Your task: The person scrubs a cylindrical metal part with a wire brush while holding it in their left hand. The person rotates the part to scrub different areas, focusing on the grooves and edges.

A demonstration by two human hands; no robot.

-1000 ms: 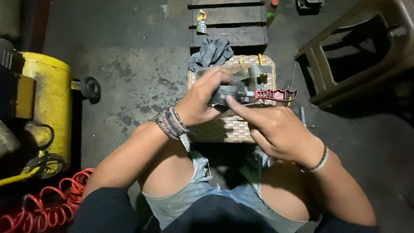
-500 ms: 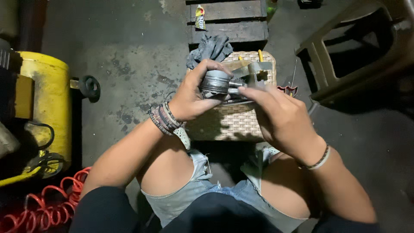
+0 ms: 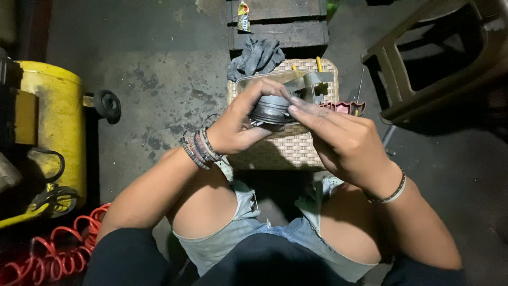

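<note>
My left hand point(image 3: 238, 130) grips the round grey metal part point(image 3: 272, 109) at upper centre, above the wicker stool point(image 3: 288, 151); my right hand point(image 3: 338, 140) pinches its rim. Greasy fingers could slip, dropping it onto the stool.

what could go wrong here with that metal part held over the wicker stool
The left hand and right hand pinch the round grooved metal part by fingertips only; it could slip and fall onto the clear tray on the wicker stool, or onto the concrete floor. The fingers look grimy, which may loosen the grip. Dim light could hide small pieces.
</note>
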